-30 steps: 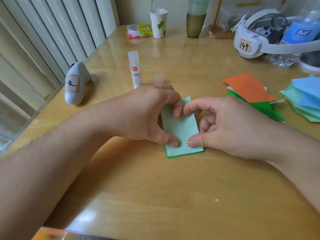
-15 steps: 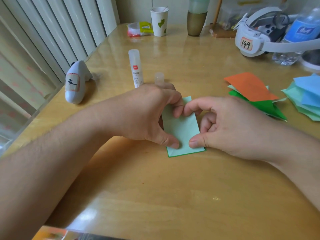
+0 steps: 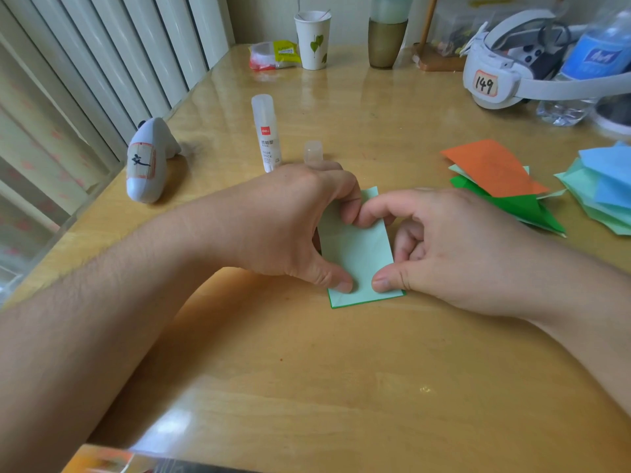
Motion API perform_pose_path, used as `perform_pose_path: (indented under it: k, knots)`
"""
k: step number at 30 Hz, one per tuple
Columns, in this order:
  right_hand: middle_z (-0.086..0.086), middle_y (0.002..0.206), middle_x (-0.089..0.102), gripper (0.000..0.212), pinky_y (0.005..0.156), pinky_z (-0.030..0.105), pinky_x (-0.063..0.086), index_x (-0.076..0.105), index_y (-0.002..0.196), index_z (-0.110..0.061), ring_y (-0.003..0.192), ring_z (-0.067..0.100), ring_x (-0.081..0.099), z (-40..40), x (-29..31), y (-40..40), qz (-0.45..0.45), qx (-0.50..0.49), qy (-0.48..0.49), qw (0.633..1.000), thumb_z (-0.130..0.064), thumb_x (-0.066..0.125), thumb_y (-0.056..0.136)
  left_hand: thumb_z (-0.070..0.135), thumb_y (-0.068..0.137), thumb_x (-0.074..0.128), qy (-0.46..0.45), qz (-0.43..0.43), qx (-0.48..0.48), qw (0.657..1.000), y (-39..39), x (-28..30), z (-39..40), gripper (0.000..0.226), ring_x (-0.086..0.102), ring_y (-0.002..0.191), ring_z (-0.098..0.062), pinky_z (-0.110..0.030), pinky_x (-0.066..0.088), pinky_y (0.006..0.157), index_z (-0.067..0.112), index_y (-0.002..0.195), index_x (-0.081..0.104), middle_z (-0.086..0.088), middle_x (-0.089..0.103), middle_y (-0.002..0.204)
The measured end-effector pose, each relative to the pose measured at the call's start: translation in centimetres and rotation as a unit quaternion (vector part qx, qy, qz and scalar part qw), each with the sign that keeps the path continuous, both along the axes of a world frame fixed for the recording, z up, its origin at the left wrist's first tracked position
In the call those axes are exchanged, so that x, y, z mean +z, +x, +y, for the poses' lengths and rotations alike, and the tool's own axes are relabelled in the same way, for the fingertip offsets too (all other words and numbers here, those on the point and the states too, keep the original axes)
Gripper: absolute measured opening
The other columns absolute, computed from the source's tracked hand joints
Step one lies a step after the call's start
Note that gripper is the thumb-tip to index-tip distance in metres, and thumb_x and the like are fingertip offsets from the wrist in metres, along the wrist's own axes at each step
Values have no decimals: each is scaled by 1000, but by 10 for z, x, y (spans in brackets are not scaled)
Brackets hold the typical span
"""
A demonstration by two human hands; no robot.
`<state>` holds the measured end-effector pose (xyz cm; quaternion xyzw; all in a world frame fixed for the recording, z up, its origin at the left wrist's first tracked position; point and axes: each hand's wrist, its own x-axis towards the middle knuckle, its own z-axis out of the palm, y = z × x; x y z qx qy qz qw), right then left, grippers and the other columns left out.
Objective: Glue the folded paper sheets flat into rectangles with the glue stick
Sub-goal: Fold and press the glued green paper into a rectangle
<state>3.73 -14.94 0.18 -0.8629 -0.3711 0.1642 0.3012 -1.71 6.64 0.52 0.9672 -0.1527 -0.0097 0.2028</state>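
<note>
On the wooden table [image 3: 307, 387], mid-frame, lies a pale green folded paper rectangle [image 3: 358, 254]. Left hand [image 3: 290, 223] and right hand [image 3: 454, 247] press it flat, thumbs and curled forefingers on its ends. Behind lies the glue stick [image 3: 265, 133] with its cap [image 3: 313, 151]; folded sheets [image 3: 495, 179] are stacked to the right.

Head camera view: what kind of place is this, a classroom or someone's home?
Probably a home desk or a small recording setup, not a classroom: a wooden table beside vertical blinds, with a used paper cup, a water bottle and a numbered headset.
</note>
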Motion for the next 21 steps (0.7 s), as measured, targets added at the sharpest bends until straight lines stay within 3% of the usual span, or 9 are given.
perform_pose_path:
  k: [5,9,11,15,18,21]
  knots:
    - [-14,69,70,55,67,31,53,66,113,-46,62,4,64,0,-2,2,-6,6,3,1000,-29,95,69,66,50,90,10,-1,3,1000,1,-2,-1,66,52,90,1,-16,43,71,41,90,44,18,50,97]
    - [-16,71,70,54,65,27,51,65,111,-47,62,3,63,0,-3,2,-16,16,4,1000,-31,95,69,67,49,90,15,-5,2,1000,1,-2,-2,72,50,89,0,-17,42,69,41,93,40,19,48,95]
    - [-28,77,66,51,60,16,45,63,108,-47,66,1,63,0,-3,1,-30,23,2,999,-37,94,68,66,49,92,11,-8,-2,1000,0,-2,-1,77,49,87,1,-16,40,67,38,97,39,18,47,94]
    - [-47,94,47,55,68,7,39,55,106,-46,86,-6,55,5,-3,-3,-95,50,-11,994,-50,91,64,64,49,94,2,-11,-5,1000,-1,-2,-1,83,49,86,-2,-16,41,66,34,103,39,18,46,92]
    - [-59,93,38,56,71,2,34,55,104,-43,87,-22,46,7,-3,-3,-106,62,-7,992,-48,92,63,65,50,94,1,-13,-10,1000,-1,-3,-1,82,49,87,-3,-19,42,67,34,103,39,18,46,93]
    - [-62,93,36,58,72,0,33,55,104,-43,88,-25,44,6,-3,-2,-109,73,-2,991,-46,94,62,62,51,95,1,-14,-16,1000,-1,-3,0,81,48,87,0,-17,41,67,34,102,39,19,46,92]
